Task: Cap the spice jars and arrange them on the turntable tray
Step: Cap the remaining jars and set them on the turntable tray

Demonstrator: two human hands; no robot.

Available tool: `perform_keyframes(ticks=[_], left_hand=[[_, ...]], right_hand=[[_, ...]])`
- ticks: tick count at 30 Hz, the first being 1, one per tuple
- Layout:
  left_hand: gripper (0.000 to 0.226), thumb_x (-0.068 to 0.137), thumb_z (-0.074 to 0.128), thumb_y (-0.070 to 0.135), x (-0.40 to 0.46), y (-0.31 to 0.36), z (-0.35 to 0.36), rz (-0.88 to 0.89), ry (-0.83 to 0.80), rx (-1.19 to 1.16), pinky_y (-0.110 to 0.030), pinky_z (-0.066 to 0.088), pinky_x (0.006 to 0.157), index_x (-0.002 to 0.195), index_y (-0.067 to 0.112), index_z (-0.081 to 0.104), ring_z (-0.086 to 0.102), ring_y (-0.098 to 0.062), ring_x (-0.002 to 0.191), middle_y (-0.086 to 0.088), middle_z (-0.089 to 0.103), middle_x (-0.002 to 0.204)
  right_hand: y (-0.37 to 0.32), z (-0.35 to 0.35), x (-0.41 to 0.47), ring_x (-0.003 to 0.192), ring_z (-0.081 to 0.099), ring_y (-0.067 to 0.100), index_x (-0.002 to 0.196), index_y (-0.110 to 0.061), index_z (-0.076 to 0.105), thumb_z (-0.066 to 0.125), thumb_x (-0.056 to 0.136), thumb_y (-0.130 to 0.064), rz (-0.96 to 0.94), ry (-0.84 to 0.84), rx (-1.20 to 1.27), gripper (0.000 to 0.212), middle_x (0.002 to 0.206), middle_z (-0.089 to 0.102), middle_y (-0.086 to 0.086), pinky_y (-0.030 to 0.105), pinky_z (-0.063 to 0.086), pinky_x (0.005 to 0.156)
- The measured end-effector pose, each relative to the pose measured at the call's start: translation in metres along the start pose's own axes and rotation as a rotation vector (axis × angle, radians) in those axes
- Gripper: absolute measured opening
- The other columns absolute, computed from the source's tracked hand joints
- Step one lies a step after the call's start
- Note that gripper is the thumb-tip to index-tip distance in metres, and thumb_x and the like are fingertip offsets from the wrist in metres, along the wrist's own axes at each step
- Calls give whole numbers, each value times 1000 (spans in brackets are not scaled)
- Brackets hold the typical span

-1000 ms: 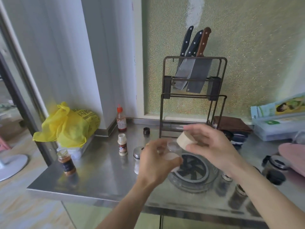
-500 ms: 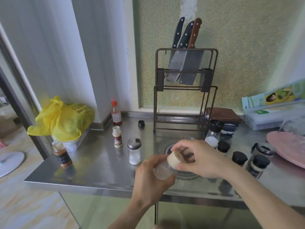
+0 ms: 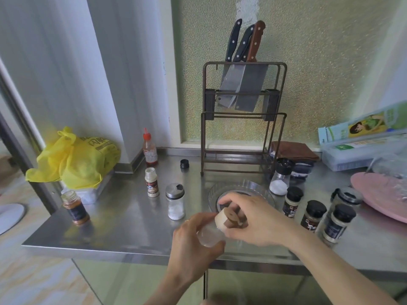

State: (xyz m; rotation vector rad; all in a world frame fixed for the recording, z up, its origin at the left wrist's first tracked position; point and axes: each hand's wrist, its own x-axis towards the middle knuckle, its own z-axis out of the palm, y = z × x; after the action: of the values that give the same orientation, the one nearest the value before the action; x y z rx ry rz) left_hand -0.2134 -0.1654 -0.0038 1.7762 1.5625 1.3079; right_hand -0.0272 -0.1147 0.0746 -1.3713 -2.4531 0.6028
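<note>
At the lower centre of the frame, the left hand [image 3: 193, 245] grips a small clear glass jar [image 3: 209, 235], while the right hand [image 3: 253, 219] closes around its beige cork-like cap [image 3: 224, 219].

Over the front edge of the steel surface [image 3: 123, 219], the left hand [image 3: 193, 245] wraps a small clear jar [image 3: 209, 235], tilted, while the right hand [image 3: 253, 219] pinches a pale wooden lid [image 3: 223, 219] at its mouth. Behind the hands lies a clear round tray [image 3: 253, 186]. To the left stand a metal-topped shaker [image 3: 175, 201], a white-capped bottle [image 3: 152, 182] and an uncapped brown spice jar [image 3: 74, 208]. Black-capped jars [image 3: 313, 213] cluster at the right. A knife rack [image 3: 242, 119] stands behind.
</note>
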Motion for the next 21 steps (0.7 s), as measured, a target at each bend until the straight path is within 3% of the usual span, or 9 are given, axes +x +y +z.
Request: perform_keyframes(ticks=[2,4,6,8,10,12,15,18,21], left_hand=[[52,60,82,27,0,-3,-2,-7,-8,2,-13,54,85,109,43,71,69,4,97,34,72,103],[52,60,82,27,0,-4,-3,-15,-15,4,-11,53,83,108,44,71,69,4,95,33,73,102],[51,60,82,28,1,-5,-4,-20,-17,4,-9,52,80,107,44,71,70,4,94,32,73,101],[51,59,82,28,2,-5,-4,-26,-16,1,-8,51,80,107,42,71,70,5,94,32,73,101],[52,59,83,28,3,-7,-4,-26,-21,10,-7,51,81,108,41,71,69,5,95,33,73,102],[53,59,84,28,5,-8,-4,-33,-22,16,-5,50,82,108,42,71,68,5,96,34,72,102],[52,58,82,31,6,-7,-3,-37,-18,4,-3,49,82,107,43,71,68,6,96,34,72,101],[52,59,83,30,6,-7,-2,-37,-24,4,-3,48,81,107,44,70,68,6,96,35,72,102],[52,59,83,30,7,-6,-2,-39,-20,-1,-4,49,82,108,44,71,68,6,97,34,72,102]], right_hand=[[1,4,1,88,59,3,113,-38,56,75,78,-49,7,27,2,42,97,60,-23,26,54,80],[0,5,3,84,64,4,103,-35,59,72,77,-58,45,59,4,37,94,67,-19,30,57,77],[-3,5,5,92,64,4,110,-37,58,70,74,-64,26,32,15,47,102,66,-18,32,57,81],[-4,6,6,99,63,5,121,-39,54,75,78,-53,-7,-6,27,50,111,63,-19,33,57,87],[-5,6,9,91,65,6,112,-35,59,74,81,-51,12,23,-15,38,103,67,-17,36,59,83],[-6,4,11,87,66,7,106,-32,62,69,78,-60,48,51,-53,40,98,70,-15,37,59,80],[-5,5,11,101,61,8,123,-37,56,75,77,-50,9,1,-36,52,112,63,-18,31,55,87],[-4,5,12,87,64,6,109,-36,61,74,77,-52,41,47,-47,38,99,67,-16,32,57,79],[-3,5,12,97,62,7,118,-36,58,74,75,-53,32,45,-27,49,109,64,-17,34,56,85]])
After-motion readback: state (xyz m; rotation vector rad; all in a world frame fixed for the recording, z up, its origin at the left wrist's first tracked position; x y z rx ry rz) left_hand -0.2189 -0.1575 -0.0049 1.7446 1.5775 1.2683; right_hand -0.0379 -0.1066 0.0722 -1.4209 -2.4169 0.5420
